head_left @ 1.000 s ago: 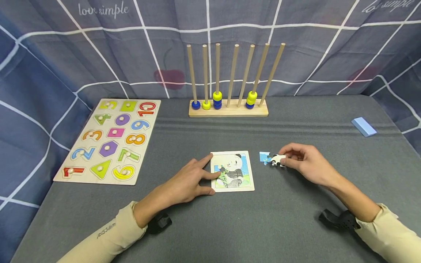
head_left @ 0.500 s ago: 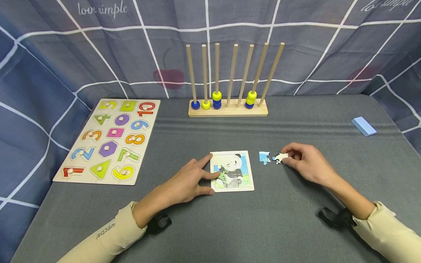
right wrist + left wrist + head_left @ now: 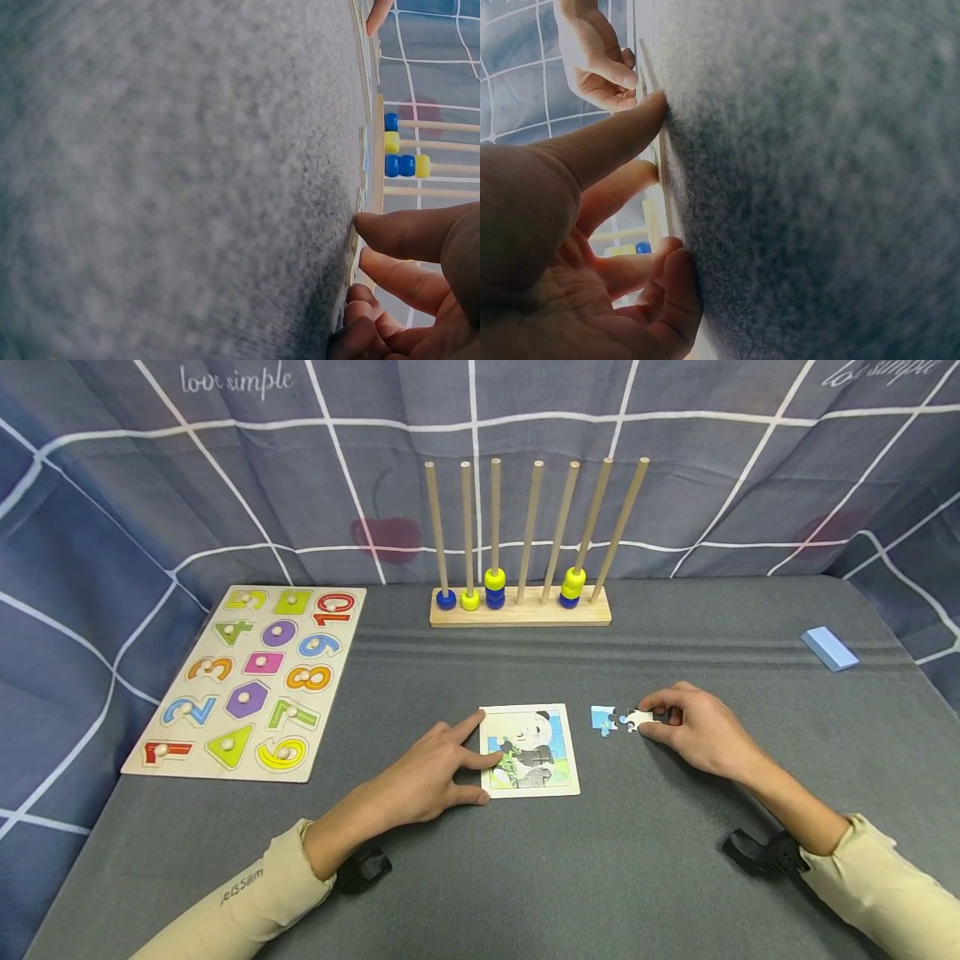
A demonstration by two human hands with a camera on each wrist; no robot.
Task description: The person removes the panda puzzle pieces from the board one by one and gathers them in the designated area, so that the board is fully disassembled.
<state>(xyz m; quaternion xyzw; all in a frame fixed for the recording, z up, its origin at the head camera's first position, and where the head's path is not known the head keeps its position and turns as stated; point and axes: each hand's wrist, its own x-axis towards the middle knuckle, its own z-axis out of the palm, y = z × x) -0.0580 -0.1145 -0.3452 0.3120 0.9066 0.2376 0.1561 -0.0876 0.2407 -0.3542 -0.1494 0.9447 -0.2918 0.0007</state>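
Note:
In the head view a small framed panda puzzle (image 3: 529, 752) lies flat on the grey table. My left hand (image 3: 431, 772) rests at its left side, with spread, mostly straight fingers on the frame and picture. To the right of the frame, a blue puzzle piece (image 3: 603, 718) lies on the table. Close beside it is a white-and-black puzzle piece (image 3: 636, 720), its right end pinched between the thumb and index finger of my right hand (image 3: 705, 731). The right wrist view shows that thumb and the fingers (image 3: 405, 281) down at the tabletop, the piece seen nearly edge-on.
A wooden number-and-shape peg board (image 3: 251, 681) lies at the left. At the back stands a wooden rack (image 3: 521, 617) with upright rods and blue and yellow beads. A light-blue block (image 3: 829, 649) sits at the far right. A checked curtain (image 3: 315, 485) hangs behind.
The white-and-black piece has shifted slightly right, away from the blue piece, with my right hand's fingers on it. My left hand and the framed puzzle stay where they were.

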